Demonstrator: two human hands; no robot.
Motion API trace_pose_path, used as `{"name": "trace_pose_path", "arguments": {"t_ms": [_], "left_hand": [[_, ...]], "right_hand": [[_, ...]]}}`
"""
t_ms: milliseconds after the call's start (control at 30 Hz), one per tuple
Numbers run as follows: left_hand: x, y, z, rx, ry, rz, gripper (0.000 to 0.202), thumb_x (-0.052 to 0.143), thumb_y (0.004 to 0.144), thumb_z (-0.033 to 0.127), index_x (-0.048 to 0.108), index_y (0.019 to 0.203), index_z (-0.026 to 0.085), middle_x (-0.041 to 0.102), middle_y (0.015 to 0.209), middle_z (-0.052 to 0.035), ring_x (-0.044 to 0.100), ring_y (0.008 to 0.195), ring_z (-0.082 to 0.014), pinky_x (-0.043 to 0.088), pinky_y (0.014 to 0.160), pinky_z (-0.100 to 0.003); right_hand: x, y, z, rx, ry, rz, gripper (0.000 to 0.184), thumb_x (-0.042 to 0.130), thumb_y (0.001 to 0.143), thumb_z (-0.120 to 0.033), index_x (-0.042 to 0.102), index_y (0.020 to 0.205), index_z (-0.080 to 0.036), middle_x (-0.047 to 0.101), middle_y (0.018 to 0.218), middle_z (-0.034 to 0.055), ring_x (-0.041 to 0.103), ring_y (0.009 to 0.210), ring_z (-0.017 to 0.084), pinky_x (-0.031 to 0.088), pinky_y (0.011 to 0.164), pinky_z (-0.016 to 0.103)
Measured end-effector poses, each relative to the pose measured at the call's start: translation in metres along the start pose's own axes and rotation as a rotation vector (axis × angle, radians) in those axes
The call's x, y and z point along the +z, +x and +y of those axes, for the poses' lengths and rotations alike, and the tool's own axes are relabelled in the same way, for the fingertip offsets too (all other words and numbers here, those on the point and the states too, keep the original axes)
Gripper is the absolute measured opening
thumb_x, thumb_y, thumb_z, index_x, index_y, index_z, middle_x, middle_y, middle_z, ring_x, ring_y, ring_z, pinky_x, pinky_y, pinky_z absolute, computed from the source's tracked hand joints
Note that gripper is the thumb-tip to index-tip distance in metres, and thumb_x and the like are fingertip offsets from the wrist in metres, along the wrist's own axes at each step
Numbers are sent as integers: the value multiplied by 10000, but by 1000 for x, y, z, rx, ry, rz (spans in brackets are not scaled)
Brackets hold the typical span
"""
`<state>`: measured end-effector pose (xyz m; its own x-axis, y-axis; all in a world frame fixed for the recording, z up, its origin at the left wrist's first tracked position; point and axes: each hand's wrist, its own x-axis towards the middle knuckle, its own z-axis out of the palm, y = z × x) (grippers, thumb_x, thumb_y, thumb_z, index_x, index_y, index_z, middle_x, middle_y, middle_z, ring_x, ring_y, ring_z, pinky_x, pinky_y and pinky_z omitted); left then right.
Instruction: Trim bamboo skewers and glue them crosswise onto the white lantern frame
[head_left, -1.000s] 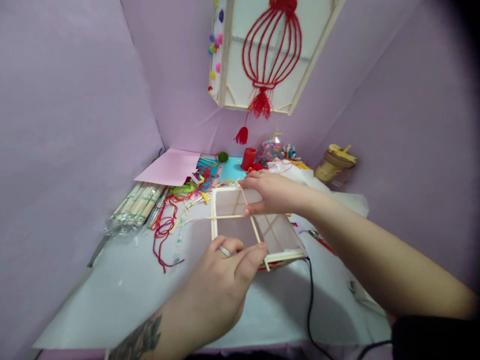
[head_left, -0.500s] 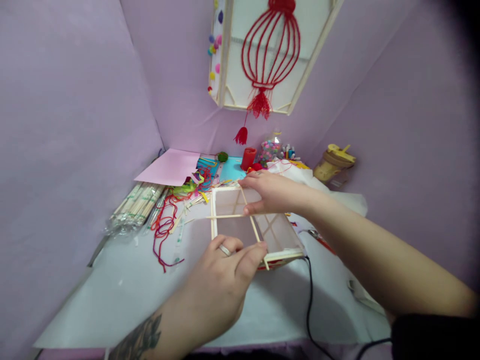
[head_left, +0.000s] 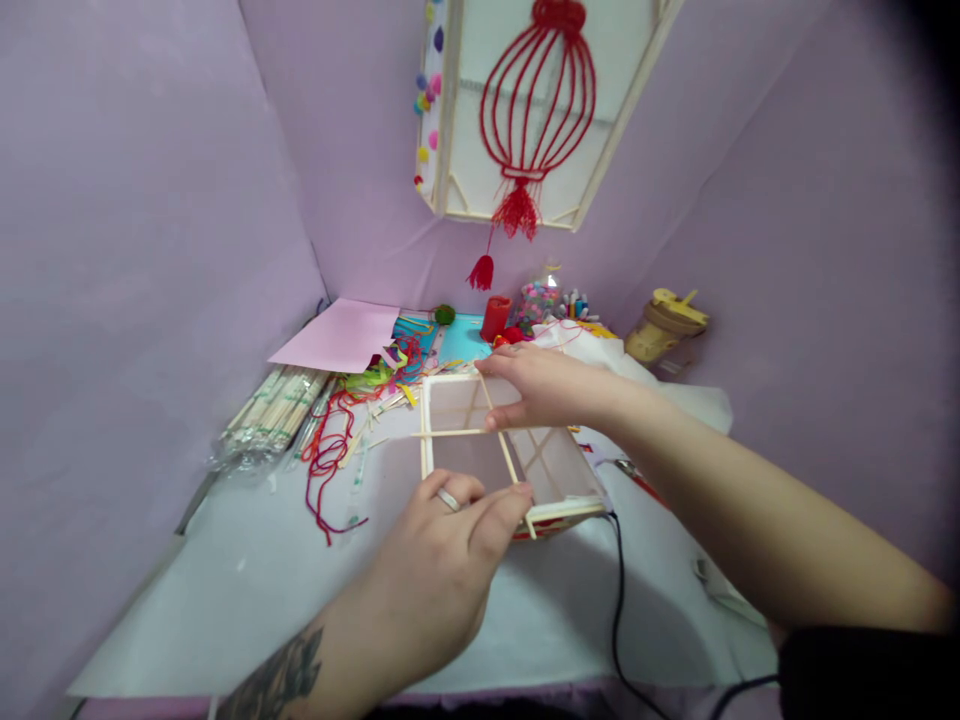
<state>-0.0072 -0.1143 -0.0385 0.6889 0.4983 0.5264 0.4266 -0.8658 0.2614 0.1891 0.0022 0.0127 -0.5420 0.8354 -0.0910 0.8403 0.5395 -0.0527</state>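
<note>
A box-shaped lantern frame with thin white sides lies on the table in front of me. Two thin wooden sticks cross over its open top, one running away from me and one sideways. My left hand is closed at the near edge, its thumb and fingers pressing the near end of the lengthwise stick. My right hand reaches over the far side, fingertips at that stick's far end and thumb near the crossing. Its palm hides part of the far rim.
A finished lantern with a red yarn pattern hangs above. Bundled sticks, red yarn and pink paper lie left. Behind stand a red roll and a bag of pompoms. A black cable runs down the right.
Both hands keep the same hold on the stick and frame. The whole view has shifted very slightly; nothing else has visibly moved.
</note>
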Motion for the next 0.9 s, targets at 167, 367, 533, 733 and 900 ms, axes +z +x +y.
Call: {"name": "trace_pose_path", "arguments": {"t_ms": [167, 367, 533, 733, 900], "left_hand": [[0, 0, 0, -3, 10, -3, 497, 399, 800, -19, 423, 1285, 91, 687, 916, -87, 545, 817, -220, 457, 760, -393], [-1, 1, 0, -1, 5, -2, 493, 403, 800, -18, 422, 1282, 85, 693, 918, -84, 542, 819, -222, 460, 755, -397], [1, 0, -1, 0, -9, 1, 504, 408, 801, -17, 415, 1293, 91, 693, 922, -83, 542, 825, -218, 464, 763, -394], [2, -2, -2, -14, 5, -16, 544, 419, 791, -20, 404, 1319, 108, 677, 997, -97, 547, 864, -225, 474, 812, -425], [2, -3, -2, -11, 8, 0, 552, 409, 786, -15, 400, 1323, 111, 681, 1002, -99, 559, 873, -234, 491, 794, -425]], "right_hand": [[0, -1, 0, 1, 2, 0, 682, 691, 750, -557, 562, 1285, -156, 615, 1201, 156, 561, 1089, 338, 465, 885, 412], [1, -2, 0, 0, 15, 3, 706, 696, 748, -549, 542, 1312, -153, 612, 1211, 155, 556, 1103, 338, 463, 897, 414], [1, -1, 1, 13, 50, 8, 713, 712, 733, -546, 556, 1303, -148, 608, 1215, 165, 553, 1118, 340, 460, 918, 425], [-4, -3, 7, 10, 161, 15, 753, 734, 721, -522, 527, 1332, -134, 571, 1267, 187, 548, 1151, 334, 453, 950, 433], [-26, -34, 19, -145, 280, 253, 298, 588, 879, -377, 653, 1115, -208, 586, 1220, 123, 549, 1160, 259, 442, 983, 433]]}}
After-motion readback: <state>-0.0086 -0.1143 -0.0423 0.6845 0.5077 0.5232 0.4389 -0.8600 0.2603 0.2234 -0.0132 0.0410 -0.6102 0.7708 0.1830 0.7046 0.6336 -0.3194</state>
